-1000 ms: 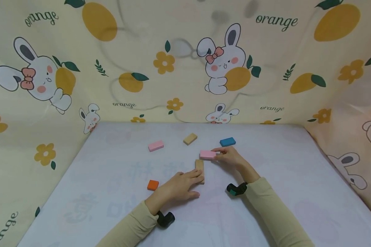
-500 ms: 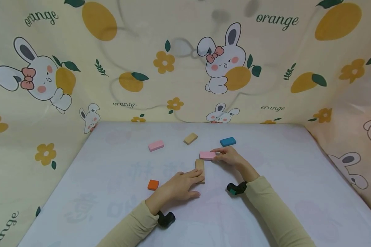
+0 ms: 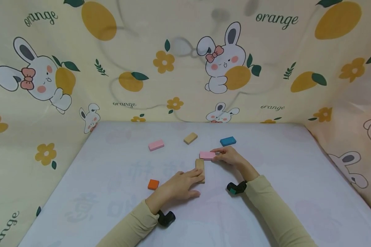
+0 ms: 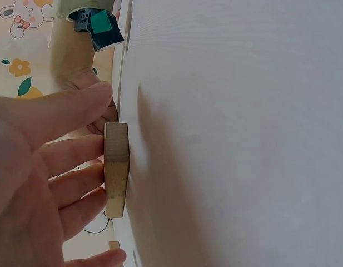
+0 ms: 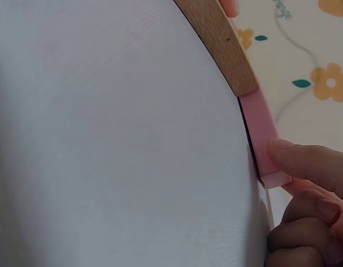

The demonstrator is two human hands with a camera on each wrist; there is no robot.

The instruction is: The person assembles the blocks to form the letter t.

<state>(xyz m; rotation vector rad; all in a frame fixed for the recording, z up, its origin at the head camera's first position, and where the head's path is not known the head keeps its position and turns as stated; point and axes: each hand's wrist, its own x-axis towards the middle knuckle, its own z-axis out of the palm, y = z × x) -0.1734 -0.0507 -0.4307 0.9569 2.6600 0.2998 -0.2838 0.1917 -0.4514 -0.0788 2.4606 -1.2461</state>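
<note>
My right hand (image 3: 230, 156) pinches the right end of a pink block (image 3: 207, 156) lying flat on the table. In the right wrist view, the thumb lies on one side of the pink block (image 5: 260, 130), and its far end meets the end of a wooden block (image 5: 221, 47). This wooden block (image 3: 199, 164) points toward the person, below the pink one's left end. My left hand (image 3: 180, 185) rests its fingertips on the near part of the wooden block, thumb held apart. Seen from the left wrist, the fingers (image 4: 76, 158) stay extended and touch the wooden block (image 4: 117, 167).
An orange block (image 3: 153, 184) lies left of the left hand, close to the wrist. Farther back are another pink block (image 3: 156, 145), a second wooden block (image 3: 190, 138) and a blue block (image 3: 228, 141). Patterned cloth (image 3: 185, 68) rises behind the white table (image 3: 111, 161).
</note>
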